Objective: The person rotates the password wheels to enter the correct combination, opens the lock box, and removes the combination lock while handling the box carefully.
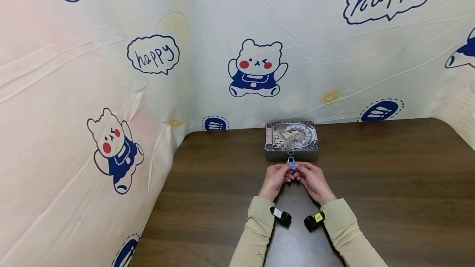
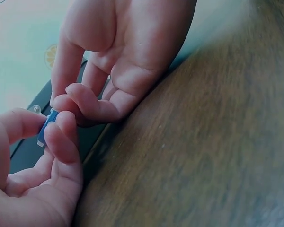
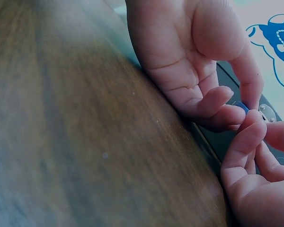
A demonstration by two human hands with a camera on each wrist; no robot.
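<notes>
Both hands meet at a small blue padlock (image 1: 291,165) by the front latch (image 1: 291,153) of a dark rectangular box (image 1: 291,136) with an ornately printed lid. The left hand (image 1: 275,178) pinches the padlock between thumb and fingers from one side, and the right hand (image 1: 313,181) pinches it from the other, their fingertips almost meeting. The box, its lid down, sits at the far edge of the brown desk (image 1: 389,201), near that edge's middle, with the padlock on its near side. Beyond the far edge hangs a pale cloth (image 1: 208,69) printed with bears.
</notes>
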